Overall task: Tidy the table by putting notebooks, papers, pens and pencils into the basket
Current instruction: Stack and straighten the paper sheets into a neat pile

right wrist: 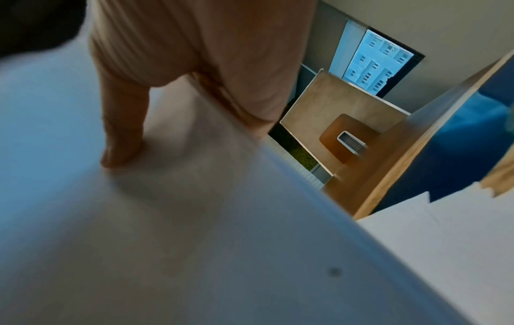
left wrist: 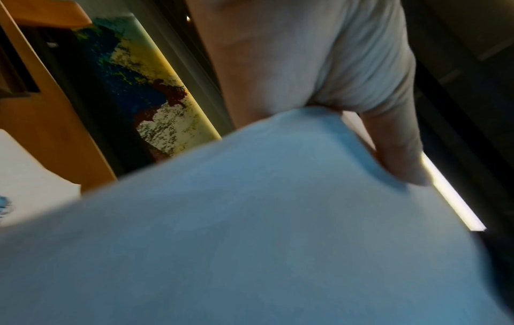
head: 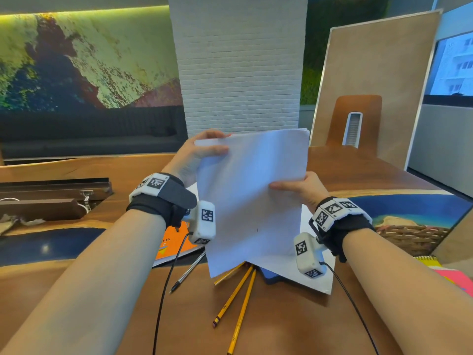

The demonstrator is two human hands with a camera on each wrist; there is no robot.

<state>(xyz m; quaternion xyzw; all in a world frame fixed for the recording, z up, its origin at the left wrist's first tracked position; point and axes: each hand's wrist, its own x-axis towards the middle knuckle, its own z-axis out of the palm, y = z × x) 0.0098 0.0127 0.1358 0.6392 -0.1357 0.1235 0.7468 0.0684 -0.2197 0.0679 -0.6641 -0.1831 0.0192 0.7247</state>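
Note:
Both hands hold a stack of white papers (head: 252,198) upright above the table. My left hand (head: 197,155) pinches its top left corner, thumb on the front. My right hand (head: 299,188) grips its right edge, thumb across the sheet. The papers (left wrist: 250,241) fill the left wrist view and the papers (right wrist: 166,220) fill most of the right wrist view. Under them lie three yellow pencils (head: 239,290), a black pen (head: 188,271), more white sheets (head: 314,275), a blue notebook (head: 271,276) and an orange notebook (head: 174,242). The wicker basket (head: 412,238) stands at the right.
A pink and yellow spiral notebook (head: 450,275) lies at the right edge near the basket. A dark open case (head: 51,198) sits on the table at the left. A brown chair (head: 355,121) and a board (head: 378,80) stand beyond the far edge.

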